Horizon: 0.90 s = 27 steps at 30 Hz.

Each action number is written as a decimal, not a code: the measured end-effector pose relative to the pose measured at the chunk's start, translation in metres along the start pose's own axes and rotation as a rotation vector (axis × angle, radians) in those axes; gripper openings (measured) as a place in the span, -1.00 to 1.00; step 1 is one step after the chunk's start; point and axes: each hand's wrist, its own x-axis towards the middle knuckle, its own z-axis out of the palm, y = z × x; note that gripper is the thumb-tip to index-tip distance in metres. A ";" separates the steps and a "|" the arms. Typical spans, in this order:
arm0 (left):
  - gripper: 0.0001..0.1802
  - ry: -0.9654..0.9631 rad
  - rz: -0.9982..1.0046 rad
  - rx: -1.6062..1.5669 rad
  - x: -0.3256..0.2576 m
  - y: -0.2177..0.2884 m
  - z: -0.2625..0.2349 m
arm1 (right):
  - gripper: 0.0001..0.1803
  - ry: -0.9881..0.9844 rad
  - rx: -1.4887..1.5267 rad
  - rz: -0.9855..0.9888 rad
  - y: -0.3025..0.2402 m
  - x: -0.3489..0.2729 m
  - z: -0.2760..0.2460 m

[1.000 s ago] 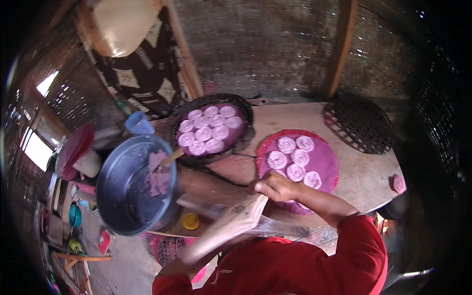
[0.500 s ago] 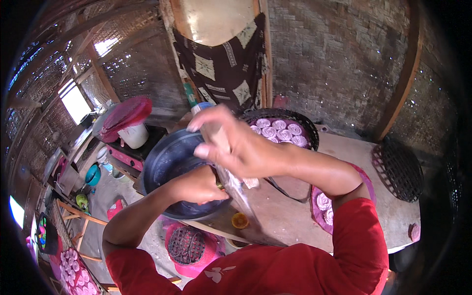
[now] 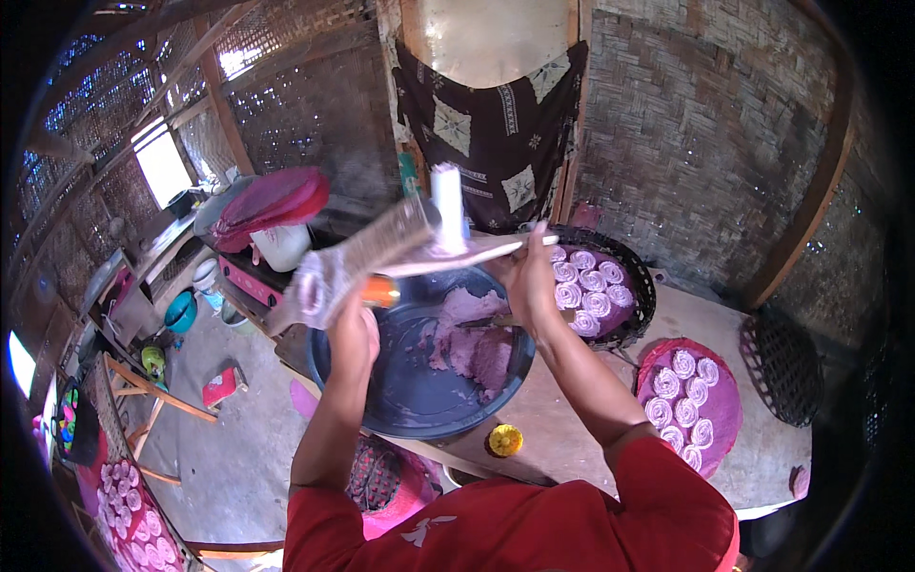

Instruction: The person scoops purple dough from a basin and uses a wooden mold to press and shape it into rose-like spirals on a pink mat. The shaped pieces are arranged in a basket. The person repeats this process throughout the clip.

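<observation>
Above the basin (image 3: pixel 391 386), left of upper middle in the frame: wooden block (image 3: pixel 376 238), tilted and blurred, lower left end smeared pale purple. Close beside it, a pale board (image 3: pixel 477 255) lies nearly level, a white peg (image 3: pixel 447 205) standing up from it. Whether block and board touch, cannot tell.

Left hand (image 3: pixel 353 334) curled shut under the block, apparently gripping it; exact finger placing lost to blur. Small orange piece (image 3: pixel 383 292) next to that hand, kind unclear. Right hand (image 3: pixel 530 286) closed on the board's right end.

Step, as I read it: handling two wooden pieces, held up over the basin. Next move seems to call for a firm grip on both and care in lining them up.

Below, mid-frame: rough purple dough (image 3: pixel 481 357) heaped in the basin's right half. Right of that, pale swirls (image 3: pixel 596 303) on a dark-rimmed tray (image 3: pixel 650 310); more on a round purple mat (image 3: pixel 724 410). Lower middle: small yellow thing (image 3: pixel 505 440) on the table (image 3: pixel 572 434).
</observation>
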 end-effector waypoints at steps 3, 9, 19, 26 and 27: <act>-0.71 0.098 0.233 0.166 0.038 0.020 -0.011 | -0.56 -0.379 -1.352 -0.081 0.009 -0.019 -0.034; -0.71 -0.224 0.509 0.705 0.063 0.000 -0.016 | -0.73 -0.906 -2.584 -0.352 0.001 -0.043 -0.045; -0.57 -0.533 0.807 1.048 0.051 -0.046 -0.022 | -0.74 -0.967 -2.464 0.022 0.054 -0.032 -0.045; -0.68 -0.652 0.757 0.925 0.051 -0.040 -0.025 | -0.80 -1.220 -2.319 0.055 0.036 -0.060 -0.032; -0.69 -0.653 0.801 0.969 0.050 -0.038 -0.022 | -0.80 -1.224 -2.345 0.089 0.033 -0.063 -0.029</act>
